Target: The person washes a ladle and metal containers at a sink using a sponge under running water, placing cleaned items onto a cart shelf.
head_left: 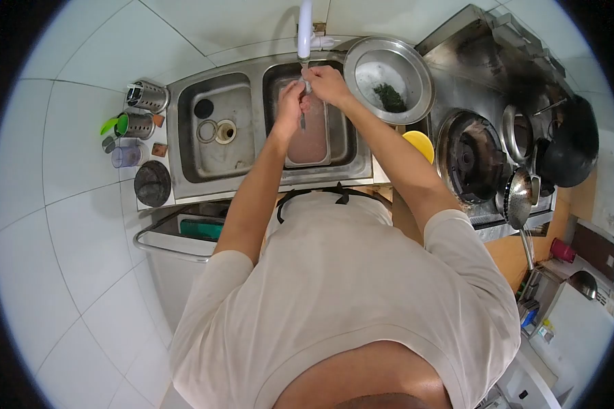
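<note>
A pale short-sleeved T-shirt (361, 273) is worn nearest. Beneath the white tap (305, 31), over the rectangular steel pan (312, 146), a thin grey object (303, 123) is grasped in the curled left hand (291, 105), the right hand's (326, 83) bent fingers held against it.

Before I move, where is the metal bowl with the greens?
In the head view, the metal bowl sits right of the faucet, beside the right hand, with the stove burner further right.
</note>
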Demonstrator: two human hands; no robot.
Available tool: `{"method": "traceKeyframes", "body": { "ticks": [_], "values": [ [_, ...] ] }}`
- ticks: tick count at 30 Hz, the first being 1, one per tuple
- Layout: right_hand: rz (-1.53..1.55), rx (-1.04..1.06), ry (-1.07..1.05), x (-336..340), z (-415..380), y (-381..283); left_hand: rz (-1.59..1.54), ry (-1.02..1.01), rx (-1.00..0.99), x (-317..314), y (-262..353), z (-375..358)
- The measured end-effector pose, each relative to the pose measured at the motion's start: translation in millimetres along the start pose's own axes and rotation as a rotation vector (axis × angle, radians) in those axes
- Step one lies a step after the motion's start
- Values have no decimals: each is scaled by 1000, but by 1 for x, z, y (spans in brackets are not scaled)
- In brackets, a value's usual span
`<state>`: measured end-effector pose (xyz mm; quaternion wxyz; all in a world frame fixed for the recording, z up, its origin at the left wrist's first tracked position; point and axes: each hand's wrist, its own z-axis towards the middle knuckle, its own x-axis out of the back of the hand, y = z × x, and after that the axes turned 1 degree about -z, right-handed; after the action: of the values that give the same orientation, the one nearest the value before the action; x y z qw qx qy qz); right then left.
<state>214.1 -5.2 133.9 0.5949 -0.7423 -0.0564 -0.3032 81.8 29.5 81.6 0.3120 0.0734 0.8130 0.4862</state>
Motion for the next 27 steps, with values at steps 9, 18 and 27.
{"method": "traceKeyframes", "body": {
  "ticks": [9, 18, 27],
  "values": [
    [-122, 16, 52, -13, -2, -10, 272, 237, -93, 6, 0, 13],
    [-126, 174, 21, -2, 13, -10, 140, -87, -66, 35, -18, -12],
    [-65, 103, -196, -5, 14, -6, 148, 62, 8, 36, -20, -15]
  ]
}}
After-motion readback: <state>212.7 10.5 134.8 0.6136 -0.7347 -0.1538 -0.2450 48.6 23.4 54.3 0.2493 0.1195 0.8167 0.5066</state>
